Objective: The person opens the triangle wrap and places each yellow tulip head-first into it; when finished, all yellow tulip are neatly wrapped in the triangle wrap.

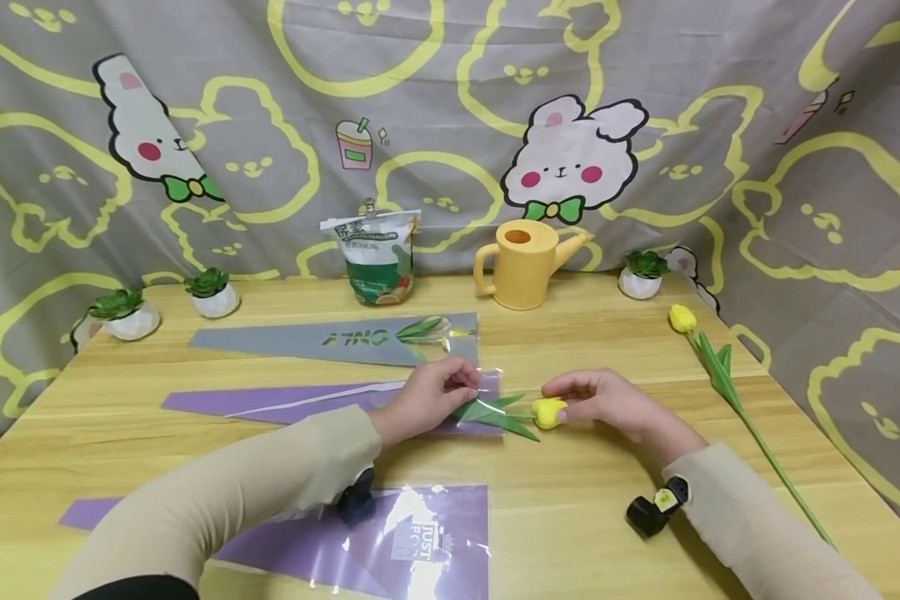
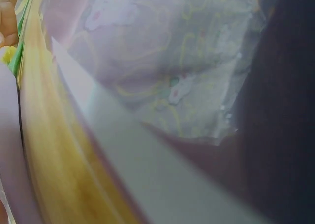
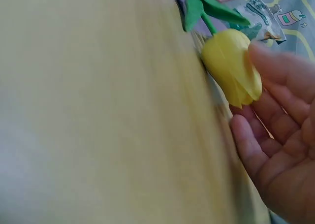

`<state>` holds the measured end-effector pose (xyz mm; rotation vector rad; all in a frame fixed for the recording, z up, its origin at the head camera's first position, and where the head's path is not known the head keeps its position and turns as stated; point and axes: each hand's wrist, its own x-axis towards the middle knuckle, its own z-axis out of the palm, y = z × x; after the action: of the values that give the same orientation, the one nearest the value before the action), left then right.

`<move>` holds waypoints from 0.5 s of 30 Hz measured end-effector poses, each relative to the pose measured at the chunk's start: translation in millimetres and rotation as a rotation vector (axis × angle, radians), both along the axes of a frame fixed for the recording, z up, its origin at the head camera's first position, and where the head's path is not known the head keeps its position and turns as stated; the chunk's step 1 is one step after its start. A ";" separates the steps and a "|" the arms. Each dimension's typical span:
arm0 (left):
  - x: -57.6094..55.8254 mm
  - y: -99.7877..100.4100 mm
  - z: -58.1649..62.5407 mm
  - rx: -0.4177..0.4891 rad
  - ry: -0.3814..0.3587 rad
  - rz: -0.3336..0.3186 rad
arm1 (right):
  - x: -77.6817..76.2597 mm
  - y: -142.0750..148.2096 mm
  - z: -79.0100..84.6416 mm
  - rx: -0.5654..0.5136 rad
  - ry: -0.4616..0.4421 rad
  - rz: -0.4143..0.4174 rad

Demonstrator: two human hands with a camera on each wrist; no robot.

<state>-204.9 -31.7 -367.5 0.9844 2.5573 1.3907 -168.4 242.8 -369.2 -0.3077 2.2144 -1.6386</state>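
My left hand (image 1: 429,398) pinches the open end of a purple flower sleeve (image 1: 270,403) with a clear film side, lying in the middle of the table. A yellow tulip (image 1: 549,412) lies partly in this sleeve, its green leaves and bloom sticking out to the right. My right hand (image 1: 617,403) holds the bloom, thumb on one side and fingers on the other. In the right wrist view the thumb touches the yellow petals (image 3: 231,66). The left wrist view shows the sleeve's film and a blurred pale stripe (image 2: 123,135); my left fingertips are hidden there.
Behind lies a grey sleeve (image 1: 270,340) with a tulip inside; another purple sleeve (image 1: 345,546) lies in front. One loose yellow tulip (image 1: 722,382) rests at right. Along the back stand a bag (image 1: 378,262), a yellow watering can (image 1: 523,271) and small potted plants (image 1: 640,282).
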 end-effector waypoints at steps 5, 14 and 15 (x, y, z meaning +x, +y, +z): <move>-0.9 -0.5 -0.1 0.018 -0.010 0.000 | 2.0 -1.2 -1.4 0.000 -0.014 0.009; -2.1 -0.9 -1.9 0.030 -0.011 -0.005 | 4.4 -5.8 1.4 0.090 0.016 0.018; -2.3 -0.7 -2.0 0.031 -0.012 -0.005 | 4.5 -6.3 1.3 0.091 0.016 0.002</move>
<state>-207.2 -32.4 -369.5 0.9823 2.5306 1.4345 -163.9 236.4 -367.9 -0.2990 2.2924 -1.5339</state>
